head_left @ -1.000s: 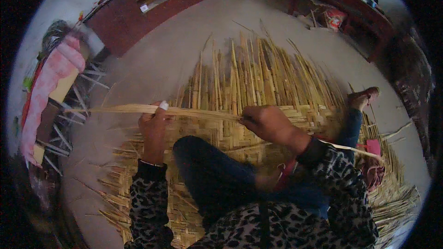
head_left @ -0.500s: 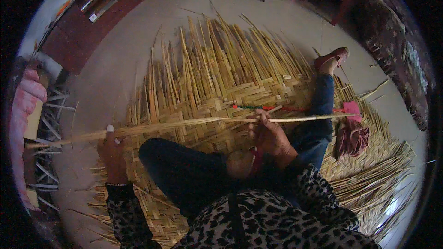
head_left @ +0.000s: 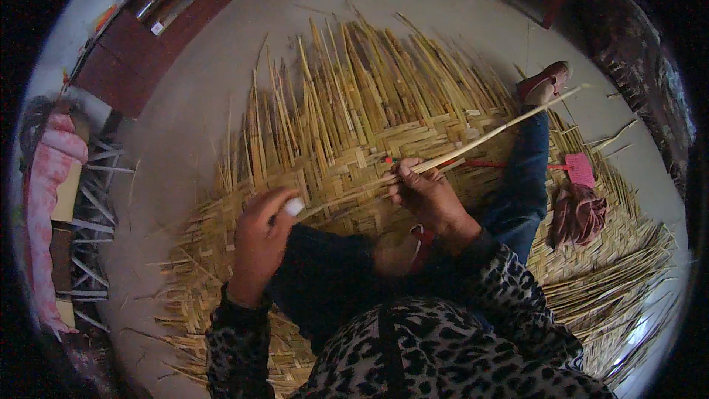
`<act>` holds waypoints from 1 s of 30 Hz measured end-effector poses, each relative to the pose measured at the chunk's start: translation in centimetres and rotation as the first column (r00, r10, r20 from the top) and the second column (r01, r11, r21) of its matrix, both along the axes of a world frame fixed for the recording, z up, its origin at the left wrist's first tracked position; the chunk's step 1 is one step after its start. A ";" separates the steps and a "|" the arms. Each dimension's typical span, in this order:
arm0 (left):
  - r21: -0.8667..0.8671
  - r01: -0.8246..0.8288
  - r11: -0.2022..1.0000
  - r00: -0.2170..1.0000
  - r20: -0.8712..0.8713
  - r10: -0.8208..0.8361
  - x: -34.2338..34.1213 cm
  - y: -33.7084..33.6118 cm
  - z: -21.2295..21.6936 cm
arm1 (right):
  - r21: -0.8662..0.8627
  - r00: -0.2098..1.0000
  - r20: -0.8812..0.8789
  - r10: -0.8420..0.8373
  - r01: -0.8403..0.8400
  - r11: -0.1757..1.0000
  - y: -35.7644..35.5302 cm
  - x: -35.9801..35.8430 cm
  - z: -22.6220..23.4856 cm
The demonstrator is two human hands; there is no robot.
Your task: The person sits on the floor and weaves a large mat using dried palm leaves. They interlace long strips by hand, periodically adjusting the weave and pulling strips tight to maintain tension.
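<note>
My right hand [head_left: 432, 196] is closed around a long pale reed strip [head_left: 487, 135], its thumb and fingers pinching it above my lap. One end of the strip slants up to the right, over my outstretched leg. Its other part runs down left to my left hand [head_left: 264, 240], whose fingers are bent toward the thumb at the strip; a white wrap [head_left: 294, 207] covers one digit tip. Motion blurs the strip near that hand. Beneath both hands spreads a woven reed mat [head_left: 354, 170], with loose strip ends fanning out from its far edge.
On the mat to the right are a pink flyswatter [head_left: 580, 168] with a red handle and a crumpled dark red cloth [head_left: 580, 214]. A metal-legged stand [head_left: 94, 199] with a pink cover is at left. A dark red cabinet [head_left: 122, 66] stands at far left.
My left hand has moved right and closer to my right hand. The reed strip, nearly level before, now slants, its right end raised and farther away.
</note>
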State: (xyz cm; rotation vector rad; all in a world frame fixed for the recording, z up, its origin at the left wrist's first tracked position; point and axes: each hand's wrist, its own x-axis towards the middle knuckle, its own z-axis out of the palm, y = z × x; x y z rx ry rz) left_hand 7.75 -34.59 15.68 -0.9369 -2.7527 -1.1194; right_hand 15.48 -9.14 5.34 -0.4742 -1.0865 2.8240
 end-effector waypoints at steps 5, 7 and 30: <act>-0.114 0.281 0.953 0.926 0.295 -0.238 -2.2 3.3 -1.5 | 0.026 0.997 -0.078 -0.010 0.012 1.000 0.5 0.8 2.3; -0.131 0.277 0.952 0.928 0.294 -0.229 -1.9 3.6 -1.5 | 0.045 0.992 -0.126 -0.030 0.036 0.998 0.8 0.9 2.7; 0.106 0.106 0.989 0.650 0.745 -0.150 -0.4 3.7 -2.2 | 0.216 0.999 -0.021 0.042 -0.036 0.976 1.7 0.3 0.9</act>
